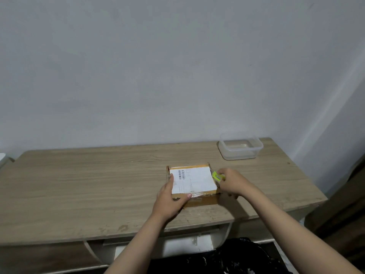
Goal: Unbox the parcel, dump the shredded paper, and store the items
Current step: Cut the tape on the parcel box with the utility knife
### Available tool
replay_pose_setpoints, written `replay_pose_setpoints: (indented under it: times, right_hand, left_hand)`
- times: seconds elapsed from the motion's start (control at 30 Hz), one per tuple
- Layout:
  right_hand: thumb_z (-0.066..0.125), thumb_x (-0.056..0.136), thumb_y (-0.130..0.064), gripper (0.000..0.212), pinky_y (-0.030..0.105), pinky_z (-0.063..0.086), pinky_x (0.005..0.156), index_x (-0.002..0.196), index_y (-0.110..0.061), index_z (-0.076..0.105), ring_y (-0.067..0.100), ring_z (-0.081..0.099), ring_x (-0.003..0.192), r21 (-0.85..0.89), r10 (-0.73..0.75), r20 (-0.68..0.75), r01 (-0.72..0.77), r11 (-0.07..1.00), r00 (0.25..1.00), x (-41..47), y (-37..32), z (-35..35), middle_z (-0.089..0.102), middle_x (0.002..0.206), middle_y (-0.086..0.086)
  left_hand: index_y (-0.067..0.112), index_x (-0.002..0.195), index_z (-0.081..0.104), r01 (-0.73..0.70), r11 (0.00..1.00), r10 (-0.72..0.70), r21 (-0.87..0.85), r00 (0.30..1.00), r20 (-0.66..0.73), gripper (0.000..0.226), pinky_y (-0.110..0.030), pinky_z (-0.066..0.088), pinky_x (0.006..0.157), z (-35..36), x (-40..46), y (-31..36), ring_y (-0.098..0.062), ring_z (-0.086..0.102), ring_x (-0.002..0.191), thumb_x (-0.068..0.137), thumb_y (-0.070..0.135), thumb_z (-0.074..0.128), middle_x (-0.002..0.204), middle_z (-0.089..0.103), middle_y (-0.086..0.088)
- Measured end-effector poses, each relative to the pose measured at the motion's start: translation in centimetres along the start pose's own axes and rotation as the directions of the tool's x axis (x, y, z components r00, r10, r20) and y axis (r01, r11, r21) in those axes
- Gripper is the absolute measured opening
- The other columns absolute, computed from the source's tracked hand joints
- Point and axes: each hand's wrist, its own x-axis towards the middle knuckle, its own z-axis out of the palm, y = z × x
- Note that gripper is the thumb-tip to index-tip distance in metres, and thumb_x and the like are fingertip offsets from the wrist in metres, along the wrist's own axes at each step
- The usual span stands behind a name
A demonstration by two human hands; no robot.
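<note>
A flat brown cardboard parcel (199, 201) with a white shipping label on top lies closed on the wooden desk (79, 184), near its front edge. My left hand (169, 200) presses on the parcel's near-left corner, thumb along the left side, fingers across the taped front edge. My right hand (232, 182) grips a small yellow-green box cutter (217, 176) against the parcel's right edge. Clear tape shines on the front of the lid.
An empty clear plastic container (240, 148) without a lid stands at the desk's back right. A black plastic bag (233, 258) lies on the floor under the desk front. A white wall is behind; dark furniture stands at the right.
</note>
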Motion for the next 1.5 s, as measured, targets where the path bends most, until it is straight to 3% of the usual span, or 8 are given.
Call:
replay_pose_setpoints:
  times: [0.4,0.6,0.87,1.0,1.13,1.2,1.37,1.5]
  right_hand:
    - [0.046,0.082,-0.005,0.047,0.026,0.042,0.042,0.129,-0.012,0.048,0.017,0.057,0.054,-0.104,0.045,0.112,-0.033,0.994,0.993,-0.7,0.2,-0.7,0.062,0.105,0.014]
    - [0.043,0.082,-0.004,0.05,0.022,0.039,0.039,0.128,-0.02,0.05,0.014,0.054,0.05,-0.058,0.029,0.16,-0.021,0.998,0.987,-1.4,1.9,-0.4,0.062,0.086,0.008]
    - [0.043,0.087,-0.008,0.046,0.021,0.041,0.049,0.131,-0.02,0.05,0.009,0.053,0.054,0.084,-0.057,-0.111,0.066,0.994,0.992,-2.1,4.2,-0.6,0.057,0.079,-0.002]
    - [0.044,0.09,-0.01,0.044,0.013,0.035,0.047,0.132,-0.021,0.05,0.001,0.046,0.054,0.113,-0.112,-0.105,0.124,0.986,0.988,-1.8,5.0,-1.0,0.052,0.078,-0.012]
    - [0.045,0.092,-0.011,0.043,0.009,0.034,0.038,0.133,-0.024,0.048,0.002,0.05,0.047,0.126,-0.157,-0.069,0.165,0.978,0.985,-1.7,5.4,-1.0,0.054,0.084,-0.01]
    - [0.045,0.092,-0.011,0.043,0.011,0.036,0.037,0.132,-0.025,0.049,0.004,0.051,0.044,0.149,-0.164,-0.061,0.171,0.974,0.985,-1.5,5.6,-1.0,0.054,0.08,-0.012]
    - [0.046,0.092,-0.009,0.042,0.006,0.034,0.038,0.13,-0.026,0.051,-0.003,0.054,0.042,0.191,-0.18,-0.071,0.19,0.963,0.981,-1.1,6.0,-0.9,0.059,0.084,-0.011]
    - [0.046,0.091,-0.006,0.042,0.004,0.035,0.039,0.129,-0.023,0.052,-0.01,0.054,0.042,0.261,-0.166,-0.097,0.186,0.947,0.981,-0.9,6.0,-0.2,0.06,0.076,-0.011]
  left_hand:
    - [0.031,0.148,0.015,0.002,0.998,0.0,0.059,1.0,-0.026,0.107,-0.04,0.041,0.105,0.1,-0.2,0.1,-0.017,0.041,0.132,0.062,0.076,0.059,0.145,0.043,0.006]
    - [0.032,0.148,0.016,0.011,0.998,-0.009,0.058,0.999,-0.038,0.107,-0.04,0.041,0.105,0.1,-0.3,0.1,-0.017,0.041,0.132,0.061,0.076,0.059,0.145,0.043,0.007]
    - [0.028,0.149,0.014,0.08,0.995,-0.076,0.055,0.995,-0.071,0.107,-0.042,0.036,0.108,1.2,-0.9,1.2,-0.025,0.037,0.131,0.063,0.073,0.06,0.143,0.044,-0.005]
    - [0.026,0.14,0.032,0.204,0.977,-0.196,0.069,0.975,-0.107,0.103,-0.043,0.017,0.117,0.5,-0.4,2.6,-0.03,0.011,0.143,0.055,0.076,0.061,0.154,0.013,-0.016]
    - [0.024,0.116,0.055,0.209,0.955,-0.208,-0.209,0.978,0.026,0.04,-0.039,0.032,0.106,-2.8,2.3,3.1,-0.029,0.037,0.133,0.08,0.022,0.072,0.15,0.031,-0.011]
    - [0.032,0.108,0.06,0.237,0.924,-0.198,-0.301,0.968,0.153,0.059,-0.038,0.044,0.089,-4.2,3.6,2.4,-0.03,0.054,0.111,0.059,0.002,0.073,0.137,0.043,-0.018]
    - [0.028,0.137,0.043,0.112,0.993,-0.113,0.024,0.924,0.366,0.087,-0.003,0.018,0.095,-5.7,4.8,2.9,-0.011,0.029,0.119,0.052,0.025,0.065,0.131,0.035,-0.014]
    - [0.053,0.132,0.03,0.03,0.987,-0.086,0.155,0.926,0.367,0.103,-0.014,0.021,0.106,-4.8,3.1,2.3,-0.014,0.036,0.117,0.038,0.064,0.072,0.12,0.038,-0.008]
